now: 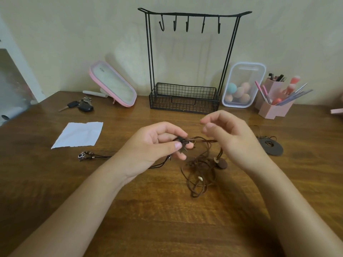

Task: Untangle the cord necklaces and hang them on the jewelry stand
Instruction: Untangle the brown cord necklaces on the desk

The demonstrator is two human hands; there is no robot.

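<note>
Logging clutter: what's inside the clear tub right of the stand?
The tub holds makeup sponges, one teal, the rest peach. They overlap, so their count cannot be told.

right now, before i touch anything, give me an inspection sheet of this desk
surface: table, brown wood
job's things: tangled cords between the hands; jewelry stand at the back, all hooks empty; beaded necklace lying on the left; disc necklace lying on the right
clutter: paper, keys, mirror, sponge box, brush holder
grippers: left hand pinches the knot of the cords; right hand hovers above them, fingers loosely curled, holding nothing
cables: nothing seen
surroundings: pale wall behind the table
</note>
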